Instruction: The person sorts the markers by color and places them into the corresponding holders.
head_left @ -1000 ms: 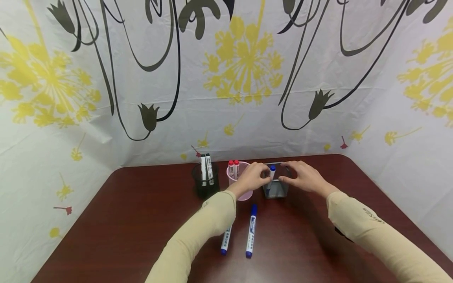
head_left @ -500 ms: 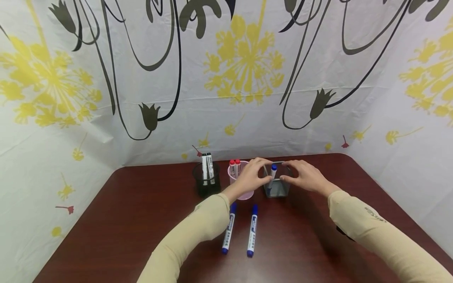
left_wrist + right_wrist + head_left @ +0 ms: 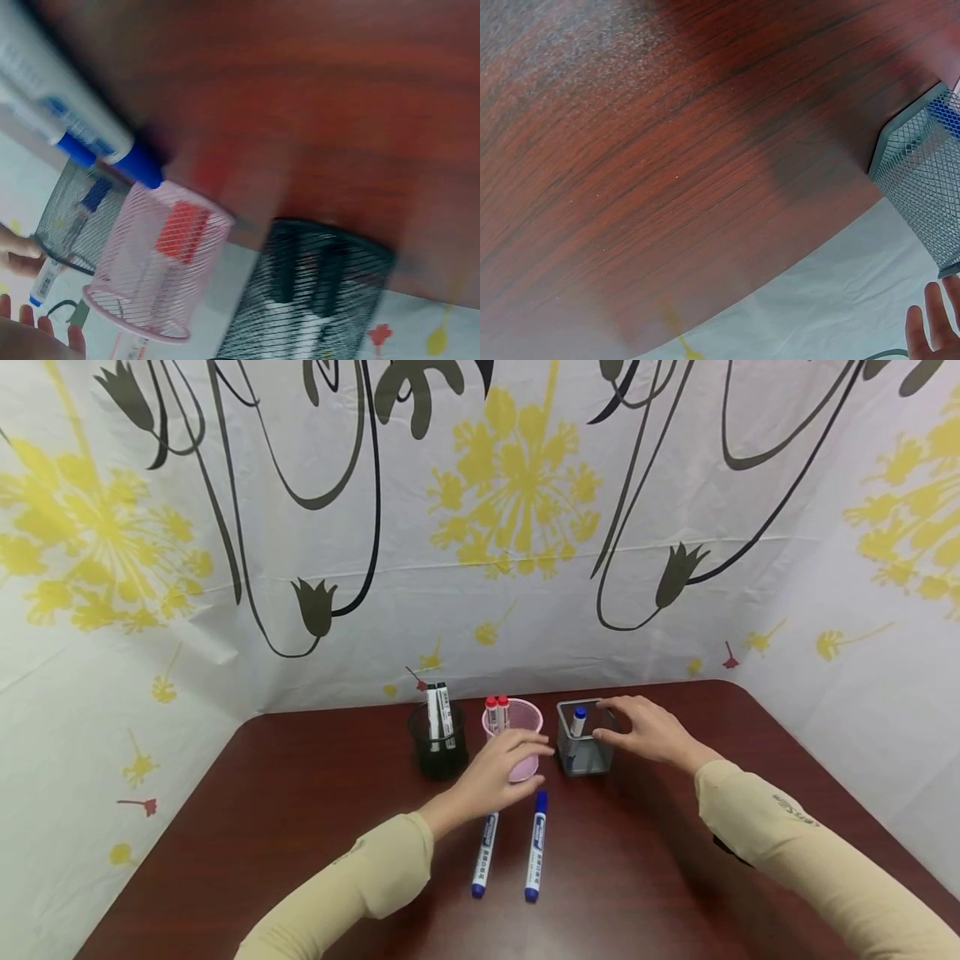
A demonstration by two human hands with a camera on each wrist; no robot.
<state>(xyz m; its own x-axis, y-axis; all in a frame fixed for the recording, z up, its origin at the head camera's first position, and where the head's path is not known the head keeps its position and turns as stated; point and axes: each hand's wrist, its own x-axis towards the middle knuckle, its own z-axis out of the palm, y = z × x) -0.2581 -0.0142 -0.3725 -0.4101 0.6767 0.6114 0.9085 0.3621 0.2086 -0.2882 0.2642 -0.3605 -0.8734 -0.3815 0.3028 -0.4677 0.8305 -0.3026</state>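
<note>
My left hand (image 3: 487, 777) hovers in front of the pink mesh cup (image 3: 525, 768), fingers spread with nothing between them. The fingers of my right hand (image 3: 652, 731) reach to the rim of a grey square mesh pen holder (image 3: 588, 760), thumb toward its front; in the right wrist view the visible fingers (image 3: 934, 315) are straight. A whiteboard marker with a blue end (image 3: 578, 722) leans inside that holder. Two blue-capped whiteboard markers (image 3: 486, 856) (image 3: 536, 856) lie side by side on the table, the left one partly hidden by my left hand.
Two red-ended markers (image 3: 497, 714) stand in the pink cup. Left of it, a black mesh cup (image 3: 438, 764) holds two black-ended markers (image 3: 438, 710). These containers line the back of the dark wooden table (image 3: 337, 827), before a patterned cloth (image 3: 420, 527).
My left hand has let go of the marker in the grey holder and drawn back to the left and nearer. The right hand has stayed at the holder's rim.
</note>
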